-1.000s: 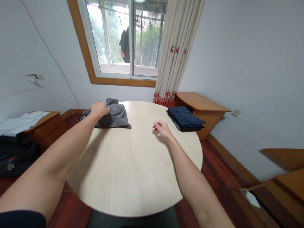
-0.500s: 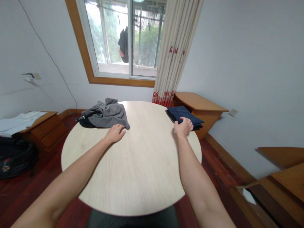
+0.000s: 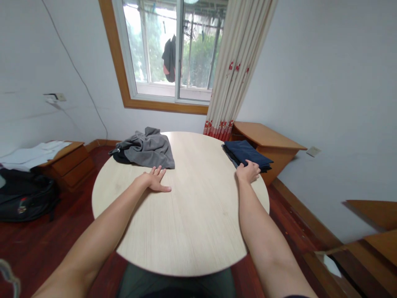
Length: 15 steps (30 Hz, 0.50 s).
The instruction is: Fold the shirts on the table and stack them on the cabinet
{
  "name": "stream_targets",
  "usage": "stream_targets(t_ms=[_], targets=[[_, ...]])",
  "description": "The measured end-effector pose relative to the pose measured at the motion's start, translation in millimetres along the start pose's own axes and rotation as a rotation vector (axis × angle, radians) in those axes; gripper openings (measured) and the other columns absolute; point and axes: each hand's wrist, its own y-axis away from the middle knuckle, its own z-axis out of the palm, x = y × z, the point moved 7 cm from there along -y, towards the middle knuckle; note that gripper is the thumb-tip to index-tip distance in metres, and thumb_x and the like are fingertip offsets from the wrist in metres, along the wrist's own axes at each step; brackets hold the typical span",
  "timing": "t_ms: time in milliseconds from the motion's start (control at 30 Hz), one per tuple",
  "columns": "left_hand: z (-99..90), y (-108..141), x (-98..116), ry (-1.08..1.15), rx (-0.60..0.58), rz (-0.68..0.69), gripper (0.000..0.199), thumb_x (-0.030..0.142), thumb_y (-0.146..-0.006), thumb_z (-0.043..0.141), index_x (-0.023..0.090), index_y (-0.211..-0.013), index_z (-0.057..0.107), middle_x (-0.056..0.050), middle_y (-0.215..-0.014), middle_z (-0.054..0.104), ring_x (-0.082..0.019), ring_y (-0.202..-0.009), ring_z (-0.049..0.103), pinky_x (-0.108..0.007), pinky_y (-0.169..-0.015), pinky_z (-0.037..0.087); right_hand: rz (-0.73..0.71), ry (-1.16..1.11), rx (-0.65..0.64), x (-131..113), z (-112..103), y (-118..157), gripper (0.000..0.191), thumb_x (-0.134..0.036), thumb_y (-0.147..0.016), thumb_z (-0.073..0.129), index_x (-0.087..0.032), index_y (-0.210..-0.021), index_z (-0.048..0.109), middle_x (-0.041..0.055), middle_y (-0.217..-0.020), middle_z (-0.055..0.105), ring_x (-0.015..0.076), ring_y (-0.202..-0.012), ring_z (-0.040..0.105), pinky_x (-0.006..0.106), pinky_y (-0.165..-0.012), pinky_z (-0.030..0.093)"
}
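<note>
A crumpled grey garment [image 3: 151,148] with a black part at its left end lies on the far left of the round table [image 3: 198,215]. My left hand [image 3: 155,181] is flat on the tabletop, fingers spread, its fingertips at the garment's near edge. Across the table, a stack of folded dark navy and black clothes [image 3: 246,152] rests by the far right rim. My right hand [image 3: 249,171] is at the near edge of this stack, touching it, with fingers loosely bent and apart. Its fingertips are partly hidden from me.
Behind the table are a window [image 3: 176,54] and a patterned curtain [image 3: 237,70]. A wooden desk [image 3: 269,136] stands beyond the right rim. On the left are a low wooden cabinet [image 3: 72,165] with white sheets and a black bag [image 3: 27,198].
My left fingers have spread, with the thumb swung outward, and the grey garment's near corner lies flatter. My right hand has drawn back slightly toward me along the stack. The view has turned a little left.
</note>
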Motion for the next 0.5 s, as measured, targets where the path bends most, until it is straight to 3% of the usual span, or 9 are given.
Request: stream_targets(t_ms=[133, 267, 333, 400, 500], targets=[[0.5, 4.7, -0.6, -0.016, -0.031, -0.002, 0.129, 0.087, -0.061, 0.061, 0.021, -0.162, 0.014, -0.016, -0.165, -0.006, -0.05, -0.151, 0.0, -0.075, -0.11, 0.019, -0.001, -0.037, 0.045, -0.5, -1.5, -3.5, 0.027, -0.023, -0.085, 0.055, -0.022, -0.106, 0.071, 0.013, -0.125, 0.06, 0.0323, -0.117, 0.046, 0.051, -0.1, 0.033], [1.0, 5.3, 5.4, 0.008, 0.031, -0.017, 0.12, 0.083, -0.067, 0.062, 0.025, -0.162, 0.016, -0.016, -0.166, -0.006, -0.051, -0.151, -0.001, -0.081, -0.105, 0.017, -0.223, -0.107, 0.116, -39.0, -14.2, 2.6, 0.026, -0.021, -0.087, 0.05, -0.018, -0.104, 0.069, 0.0137, -0.117, 0.064, 0.0311, -0.113, 0.049, 0.05, -0.101, 0.031], [-2.9, 3.5, 8.5, 0.042, 0.129, -0.015, 0.112, 0.079, -0.068, 0.066, 0.026, -0.159, 0.027, -0.019, -0.167, 0.004, -0.052, -0.15, 0.006, -0.082, -0.104, 0.016, -0.391, -0.177, 0.116, -71.5, -24.2, 16.3, 0.024, -0.022, -0.088, 0.049, -0.017, -0.103, 0.068, 0.0139, -0.113, 0.065, 0.0303, -0.111, 0.051, 0.048, -0.1, 0.033], [-12.5, 2.3, 11.1, 0.09, 0.299, 0.005, 0.098, 0.072, -0.071, 0.069, 0.026, -0.153, 0.041, -0.02, -0.164, 0.022, -0.05, -0.148, 0.02, -0.08, -0.107, 0.015, -0.551, -0.274, 0.064, -104.4, -33.1, 36.8, 0.022, -0.025, -0.089, 0.048, -0.018, -0.101, 0.066, 0.0135, -0.11, 0.065, 0.0288, -0.108, 0.054, 0.044, -0.097, 0.038], [-29.9, 6.2, 19.5, 0.204, 0.603, 0.134, 0.084, 0.059, -0.075, 0.074, 0.024, -0.146, 0.049, -0.018, -0.155, 0.043, -0.041, -0.14, 0.04, -0.066, -0.114, 0.025, -0.691, -0.453, -0.051, -139.7, -42.0, 70.1, 0.021, -0.032, -0.092, 0.049, -0.018, -0.098, 0.064, 0.0119, -0.103, 0.065, 0.0261, -0.1, 0.058, 0.039, -0.091, 0.043]])
